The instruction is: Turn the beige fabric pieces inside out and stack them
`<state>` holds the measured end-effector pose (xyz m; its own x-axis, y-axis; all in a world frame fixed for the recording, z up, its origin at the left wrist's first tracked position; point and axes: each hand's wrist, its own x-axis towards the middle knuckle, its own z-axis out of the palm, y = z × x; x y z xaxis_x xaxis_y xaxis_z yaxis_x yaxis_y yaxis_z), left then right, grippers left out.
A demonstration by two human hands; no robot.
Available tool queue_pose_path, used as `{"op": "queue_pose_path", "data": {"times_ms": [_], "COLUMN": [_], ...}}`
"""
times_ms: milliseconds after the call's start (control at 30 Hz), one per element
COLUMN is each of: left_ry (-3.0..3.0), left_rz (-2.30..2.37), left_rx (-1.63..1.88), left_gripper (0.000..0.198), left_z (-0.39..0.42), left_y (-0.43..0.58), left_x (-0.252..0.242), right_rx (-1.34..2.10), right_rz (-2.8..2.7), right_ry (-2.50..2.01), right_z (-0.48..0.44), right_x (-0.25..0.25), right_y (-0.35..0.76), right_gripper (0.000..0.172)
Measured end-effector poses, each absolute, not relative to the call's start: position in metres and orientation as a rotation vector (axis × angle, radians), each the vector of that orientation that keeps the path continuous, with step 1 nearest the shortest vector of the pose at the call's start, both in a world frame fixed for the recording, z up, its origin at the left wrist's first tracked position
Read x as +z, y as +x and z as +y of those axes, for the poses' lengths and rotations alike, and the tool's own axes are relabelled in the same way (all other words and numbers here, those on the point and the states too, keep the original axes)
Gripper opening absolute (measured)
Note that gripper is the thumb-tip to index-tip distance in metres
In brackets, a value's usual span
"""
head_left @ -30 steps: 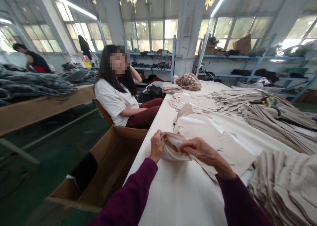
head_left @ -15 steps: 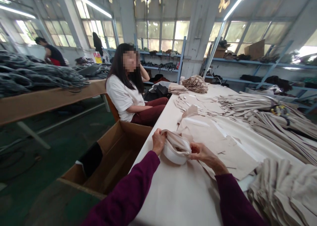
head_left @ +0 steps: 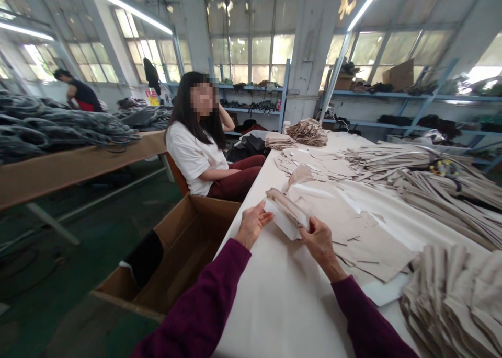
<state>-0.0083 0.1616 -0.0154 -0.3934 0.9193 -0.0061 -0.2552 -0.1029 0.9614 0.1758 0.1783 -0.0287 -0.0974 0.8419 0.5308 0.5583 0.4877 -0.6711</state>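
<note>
A beige fabric band with a white outer side (head_left: 287, 217) is held above the near part of the table, flattened and slanting down to the right. My right hand (head_left: 319, 244) pinches its right end between thumb and fingers. At the band's left end, my left hand (head_left: 254, 224) has its fingers apart; whether the fingertips touch the white side I cannot tell. Flat beige cut pieces (head_left: 368, 248) lie just beyond my right hand, some with white strips. A stack of folded beige pieces (head_left: 455, 300) stands to the right.
The white table (head_left: 274, 305) has its left edge beside an open cardboard box (head_left: 188, 238). A seated person (head_left: 196, 149) is beyond the box. Bundles of beige strips (head_left: 439, 191) lie at right, and a beige pile (head_left: 308, 133) at the far end.
The band has gone from an open loop to a flattened shape. My left hand has let go of its left end and spread its fingers; my right hand still grips it.
</note>
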Motion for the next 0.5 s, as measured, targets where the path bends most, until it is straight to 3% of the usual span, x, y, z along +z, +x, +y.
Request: {"op": "queue_pose_path", "data": {"times_ms": [133,233,333,500], "left_ry": [0.928,0.998,0.983,0.946], "left_rz": [1.131,1.277,1.394,1.5], "left_rx": [1.418,1.411,1.447,1.504], "left_gripper": [0.035,0.023,0.015,0.01], "left_z": [0.154,0.153,0.152,0.15], "left_y": [0.011,0.013,0.005,-0.004], "left_x": [-0.022,-0.027,-0.028,-0.02], "right_rx": [0.468,0.559,0.248,-0.414], "right_rz": [-1.937,-2.045,-2.145,-2.292], "right_ry": [-1.094,-0.999,-0.928,-0.671], "right_z": [0.172,0.168,0.162,0.147], "right_x": [-0.026,-0.023,-0.023,-0.023], "right_y": [0.17,0.171,0.17,0.163], "right_gripper": [0.008,0.018,0.026,0.024]}}
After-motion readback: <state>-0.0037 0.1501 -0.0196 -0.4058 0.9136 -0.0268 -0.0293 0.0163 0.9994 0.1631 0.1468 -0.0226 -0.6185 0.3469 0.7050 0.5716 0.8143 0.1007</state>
